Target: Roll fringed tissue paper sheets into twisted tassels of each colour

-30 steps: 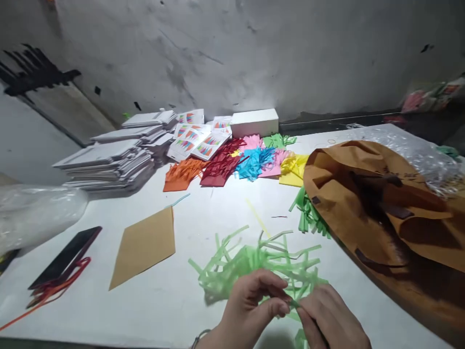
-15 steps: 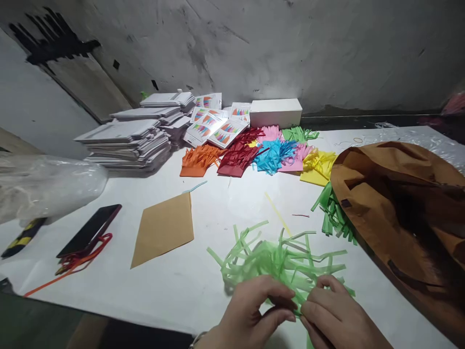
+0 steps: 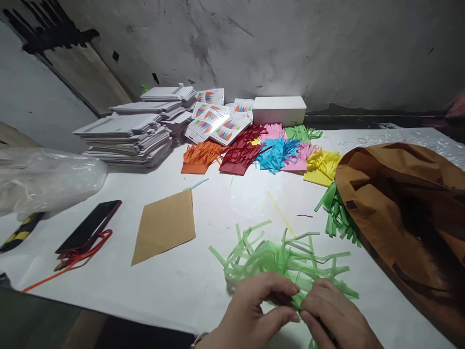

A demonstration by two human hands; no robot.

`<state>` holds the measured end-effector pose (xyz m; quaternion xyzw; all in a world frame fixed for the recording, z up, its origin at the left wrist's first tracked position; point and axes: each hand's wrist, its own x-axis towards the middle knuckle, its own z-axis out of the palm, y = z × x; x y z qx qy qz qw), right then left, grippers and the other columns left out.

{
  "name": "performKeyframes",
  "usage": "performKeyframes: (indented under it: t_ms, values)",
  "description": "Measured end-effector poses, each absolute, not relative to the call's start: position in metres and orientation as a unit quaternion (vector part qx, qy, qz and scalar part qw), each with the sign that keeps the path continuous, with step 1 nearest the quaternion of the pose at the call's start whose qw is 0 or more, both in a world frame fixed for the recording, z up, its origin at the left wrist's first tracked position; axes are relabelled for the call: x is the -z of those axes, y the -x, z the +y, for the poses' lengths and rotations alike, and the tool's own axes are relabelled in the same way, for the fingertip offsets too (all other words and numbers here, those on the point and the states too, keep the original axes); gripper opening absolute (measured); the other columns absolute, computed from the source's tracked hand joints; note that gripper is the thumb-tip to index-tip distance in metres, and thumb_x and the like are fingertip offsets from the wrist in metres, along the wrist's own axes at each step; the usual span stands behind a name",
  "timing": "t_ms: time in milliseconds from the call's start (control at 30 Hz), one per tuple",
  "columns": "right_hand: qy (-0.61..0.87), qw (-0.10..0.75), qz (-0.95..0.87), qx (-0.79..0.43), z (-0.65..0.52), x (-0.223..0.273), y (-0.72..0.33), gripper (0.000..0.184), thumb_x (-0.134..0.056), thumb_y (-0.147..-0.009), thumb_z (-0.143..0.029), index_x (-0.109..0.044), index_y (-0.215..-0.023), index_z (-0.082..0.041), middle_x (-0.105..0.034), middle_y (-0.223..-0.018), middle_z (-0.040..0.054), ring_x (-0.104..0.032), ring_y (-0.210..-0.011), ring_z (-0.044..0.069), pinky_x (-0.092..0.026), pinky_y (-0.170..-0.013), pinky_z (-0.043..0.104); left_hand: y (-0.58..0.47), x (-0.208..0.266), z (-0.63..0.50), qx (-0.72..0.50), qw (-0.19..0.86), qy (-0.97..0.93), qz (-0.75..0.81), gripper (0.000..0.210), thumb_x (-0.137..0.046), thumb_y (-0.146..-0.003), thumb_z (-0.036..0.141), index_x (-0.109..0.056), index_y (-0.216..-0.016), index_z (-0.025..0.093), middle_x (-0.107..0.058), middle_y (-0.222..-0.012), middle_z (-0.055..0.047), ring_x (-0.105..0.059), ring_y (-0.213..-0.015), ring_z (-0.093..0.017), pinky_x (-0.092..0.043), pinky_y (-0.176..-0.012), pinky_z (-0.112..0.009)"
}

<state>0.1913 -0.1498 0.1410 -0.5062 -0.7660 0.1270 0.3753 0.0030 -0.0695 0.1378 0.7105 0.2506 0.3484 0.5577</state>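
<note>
While the left hand [image 3: 259, 310] and right hand [image 3: 336, 315] pinch half-hidden light-green paper strips [image 3: 271, 259], the brown fabric bag [image 3: 379, 220] has an indistinct interior.

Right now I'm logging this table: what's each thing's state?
Light green fringe: strands splayed
Left hand: curled, fingertips at the fringe
Right hand: closed on the fringe
Phone: flat, screen dark
Brown sheet: flat
Yellow strip: loose
Brown fabric: rumpled
Dark green fringe: partly covered
White packets: stacked
Printed cards: overlapping
White box: looks shut
</note>
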Motion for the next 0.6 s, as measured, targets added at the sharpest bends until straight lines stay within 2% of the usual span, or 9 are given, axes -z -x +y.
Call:
performKeyframes:
  t_ms: [67,100,167,267,367,500,600]
  values:
    - [0.509,0.376,-0.762,-0.137,-0.150,-0.138,-0.192,0.020,-0.045,-0.099,-0.007,-0.054,-0.087,-0.020,-0.058,-0.075,0.0003,-0.055,-0.071,0.014,-0.050,-0.073,0.027,-0.003,-0.134,-0.069,-0.336,0.620,-0.659,0.260,0.005,-0.071,-0.089,0.022,-0.072,-0.089,0.018,-0.071,-0.080,-0.004,-0.068,-0.067,-0.014,-0.054,-0.062,-0.021]
    - [0.510,0.373,-0.764,-0.134,-0.150,-0.137,-0.192,0.019,-0.045,-0.100,-0.008,-0.055,-0.089,-0.020,-0.059,-0.076,0.0004,-0.056,-0.072,0.014,-0.050,-0.075,0.027,-0.003,-0.133,-0.069,-0.328,0.637,-0.648,0.260,0.009,-0.069,-0.090,0.024,-0.072,-0.085,0.017,-0.068,-0.076,-0.003,-0.065,-0.063,-0.012,-0.052,-0.060,-0.021]
    - [0.505,0.370,-0.774,-0.096,-0.149,-0.136,-0.190,0.012,-0.047,-0.103,-0.016,-0.059,-0.100,-0.018,-0.065,-0.083,0.0020,-0.061,-0.077,0.015,-0.050,-0.082,0.029,-0.002,-0.132,-0.068,-0.320,0.638,-0.647,0.267,0.016,-0.070,-0.091,0.027,-0.071,-0.079,0.016,-0.065,-0.070,-0.001,-0.060,-0.058,-0.010,-0.048,-0.058,-0.020]
    - [0.495,0.370,-0.786,-0.003,-0.147,-0.134,-0.182,0.017,-0.050,-0.104,-0.023,-0.062,-0.112,-0.013,-0.069,-0.085,0.0040,-0.064,-0.078,0.016,-0.046,-0.093,0.035,0.001,-0.134,-0.068,-0.317,0.612,-0.669,0.277,0.023,-0.073,-0.088,0.036,-0.073,-0.076,0.016,-0.067,-0.070,-0.003,-0.060,-0.065,-0.013,-0.045,-0.062,-0.023]
    - [0.490,0.362,-0.792,0.039,-0.146,-0.128,-0.171,0.015,-0.051,-0.100,-0.012,-0.066,-0.104,-0.012,-0.063,-0.072,0.0006,-0.059,-0.065,0.014,-0.044,-0.097,0.042,0.007,-0.137,-0.070,-0.293,0.615,-0.672,0.290,0.033,-0.070,-0.090,0.046,-0.074,-0.075,0.017,-0.069,-0.071,-0.004,-0.061,-0.068,-0.015,-0.044,-0.065,-0.025]
    - [0.480,0.348,-0.801,0.084,-0.147,-0.118,-0.161,0.013,-0.054,-0.096,-0.009,-0.066,-0.092,-0.013,-0.059,-0.066,0.0000,-0.053,-0.060,0.013,-0.045,-0.095,0.045,0.018,-0.131,-0.075,-0.262,0.604,-0.687,0.307,0.046,-0.062,-0.092,0.058,-0.071,-0.074,0.017,-0.066,-0.070,-0.005,-0.060,-0.068,-0.016,-0.044,-0.065,-0.026]
    - [0.479,0.348,-0.799,0.110,-0.150,-0.110,-0.157,0.016,-0.054,-0.092,-0.007,-0.064,-0.084,-0.016,-0.057,-0.064,-0.0005,-0.052,-0.059,0.013,-0.044,-0.096,0.044,0.025,-0.122,-0.080,-0.259,0.557,-0.724,0.314,0.044,-0.054,-0.097,0.055,-0.065,-0.077,0.017,-0.062,-0.071,-0.005,-0.057,-0.067,-0.016,-0.042,-0.061,-0.025]
